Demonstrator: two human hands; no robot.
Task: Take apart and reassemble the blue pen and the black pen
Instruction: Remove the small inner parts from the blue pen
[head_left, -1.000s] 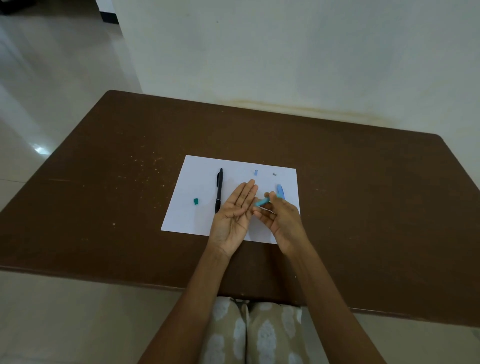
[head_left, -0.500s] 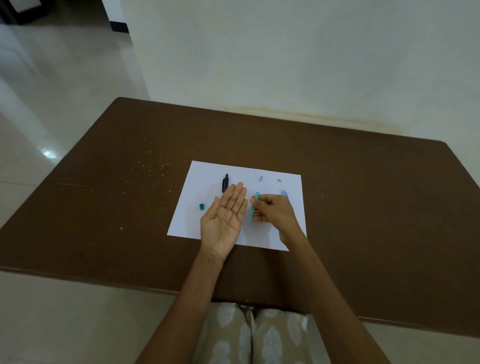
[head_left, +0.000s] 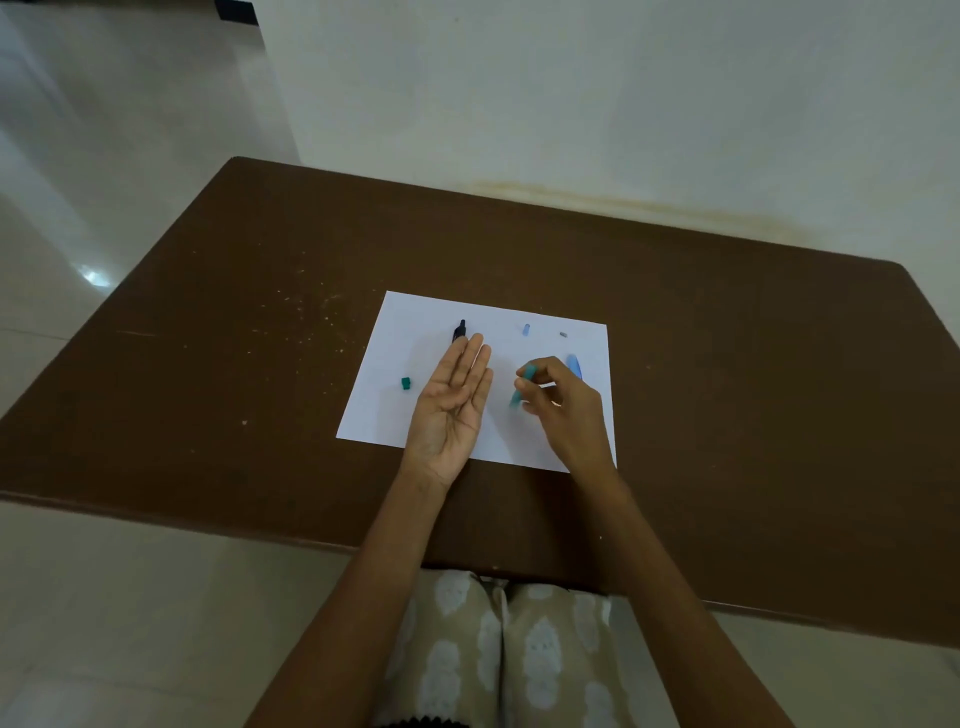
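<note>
My right hand (head_left: 566, 402) pinches a teal-blue pen part (head_left: 523, 385) above the white paper (head_left: 410, 338). My left hand (head_left: 454, 402) lies flat and palm up over the paper, holding nothing. It covers most of the black pen (head_left: 460, 330), whose top end shows past the fingertips. A light blue pen barrel piece (head_left: 574, 365) lies behind my right hand. A small pale blue tip (head_left: 526, 329), a tiny grey piece (head_left: 563, 334) and a small teal cap piece (head_left: 407, 383) lie loose on the paper.
The paper rests on a brown table (head_left: 208, 338) with pale specks left of the sheet. The table's near edge runs just above my patterned lap (head_left: 498, 649). A white wall stands behind the table and a tiled floor lies to the left.
My left hand has slid left over the black pen, away from my right hand. The right hand has turned the teal part more upright. The camera has tilted down a little.
</note>
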